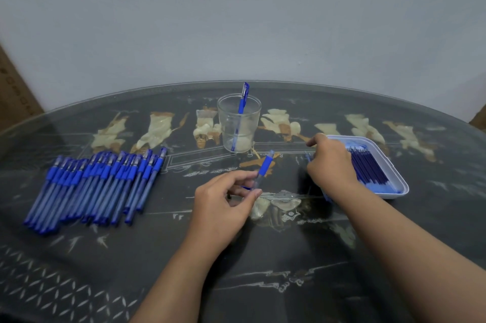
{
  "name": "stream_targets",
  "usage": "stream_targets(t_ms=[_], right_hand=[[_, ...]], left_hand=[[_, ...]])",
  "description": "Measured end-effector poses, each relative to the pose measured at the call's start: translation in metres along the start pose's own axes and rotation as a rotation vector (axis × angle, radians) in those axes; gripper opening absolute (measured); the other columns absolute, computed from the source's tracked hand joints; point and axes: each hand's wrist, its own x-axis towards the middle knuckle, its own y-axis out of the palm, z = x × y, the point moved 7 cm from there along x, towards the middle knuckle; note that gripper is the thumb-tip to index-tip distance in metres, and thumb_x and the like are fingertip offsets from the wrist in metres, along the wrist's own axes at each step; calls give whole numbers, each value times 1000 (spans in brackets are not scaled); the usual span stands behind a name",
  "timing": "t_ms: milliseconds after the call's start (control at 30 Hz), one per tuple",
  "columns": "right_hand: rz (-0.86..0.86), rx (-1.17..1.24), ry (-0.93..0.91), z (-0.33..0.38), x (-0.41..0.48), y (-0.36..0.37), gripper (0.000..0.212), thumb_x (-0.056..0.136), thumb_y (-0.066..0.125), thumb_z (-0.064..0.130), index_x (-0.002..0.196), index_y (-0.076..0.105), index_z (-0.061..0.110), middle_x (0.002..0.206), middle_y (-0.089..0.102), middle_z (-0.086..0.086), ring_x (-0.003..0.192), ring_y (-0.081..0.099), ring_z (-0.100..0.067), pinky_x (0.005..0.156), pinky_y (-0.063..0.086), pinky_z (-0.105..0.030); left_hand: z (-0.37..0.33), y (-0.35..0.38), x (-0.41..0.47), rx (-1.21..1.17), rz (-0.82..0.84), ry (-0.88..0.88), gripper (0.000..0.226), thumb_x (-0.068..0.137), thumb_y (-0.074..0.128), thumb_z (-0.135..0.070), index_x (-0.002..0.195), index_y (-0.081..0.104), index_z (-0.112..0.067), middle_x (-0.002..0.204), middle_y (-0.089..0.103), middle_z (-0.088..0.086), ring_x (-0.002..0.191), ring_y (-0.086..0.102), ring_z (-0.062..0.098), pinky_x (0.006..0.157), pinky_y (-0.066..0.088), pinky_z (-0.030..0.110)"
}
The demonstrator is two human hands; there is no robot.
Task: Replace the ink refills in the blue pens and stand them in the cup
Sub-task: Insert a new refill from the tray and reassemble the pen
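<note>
The dark glass-topped table (pixel 263 257) fills the lower half of the frame. At mid-left lies a row of blue pens (pixel 97 186) packed side by side. At right sits a white tray (pixel 393 166) of loose ink refills (pixel 368 167). A clear cup (pixel 226 125) stands at centre near the far edge, with one finished pen (pixel 243 99) leaning in it.

What could go wrong: the right hand covers the tray's near-left edge, so a careless pull could tip the tray or drag several refills out, and they would likely roll on the glass. The cup is light-looking and nearly empty, and a pen dropped in hard might knock it over. The grip on the held pen (pixel 265 165) is low on the barrel, so pushing in a refill could twist it loose.

The left hand (pixel 223 204), at centre, pinches the held pen between thumb and fingertips, its blue grip end angled up toward the cup. The right hand (pixel 331 165) reaches palm-down over the refills with its fingers curled. Whether it already holds one cannot be told.
</note>
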Motion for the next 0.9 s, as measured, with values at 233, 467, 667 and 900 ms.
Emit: stream_targets(t_ms=[233,467,667,900], right_hand=[[-11,-44,-9,-3,-1,-1,34,86,54,1,119,55,10,104,57,-16,90,55,-37,65,37,-35],[1,-49,-21,-2,-1,-1,41,83,51,-5,121,55,10,109,54,-16,86,52,-32,64,38,-35],[-6,-2,-35,-4,1,3,39,83,52,-4,119,56,12,104,59,-14,88,57,-32,63,41,-34],[-110,230,86,-25,-4,-23,24,88,51,3,102,68,13,85,65,-3,76,57,-22,67,40,-29]], left_hand=[[-1,1,0,-3,0,-8,30,74,82,-4,99,76,-20,85,72,-7,70,66,5,61,44,6],[-1,0,-1,1,-4,-6,30,73,82,-5,98,76,-20,85,72,-8,71,66,4,62,45,7],[-1,1,-1,-36,-7,-25,33,74,81,-4,99,75,-24,86,72,-7,73,66,5,61,47,9],[-9,0,-1,-143,-61,-69,33,79,75,-1,101,71,-25,89,72,-5,81,68,5,71,50,10]])
